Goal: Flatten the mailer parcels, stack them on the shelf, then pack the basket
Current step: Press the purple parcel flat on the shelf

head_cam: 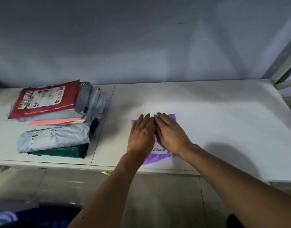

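A purple mailer parcel (158, 157) with a white label lies flat on the white shelf (215, 116), near its front edge. My left hand (140, 134) and my right hand (170, 133) lie side by side on top of it, palms down, fingers straight and pointing away from me, pressing it. Both hands cover most of the mailer. On the left of the shelf stands a stack of mailers: a red one (46, 99) on top, grey ones (52, 137) and a pink one (57, 121) under it, a dark green one (62, 151) at the bottom.
The shelf's metal upright (284, 63) rises at the right rear. A grey wall stands behind the shelf. Tiled floor (158, 203) shows below the front edge, with dark blue cloth (42, 216) at the lower left.
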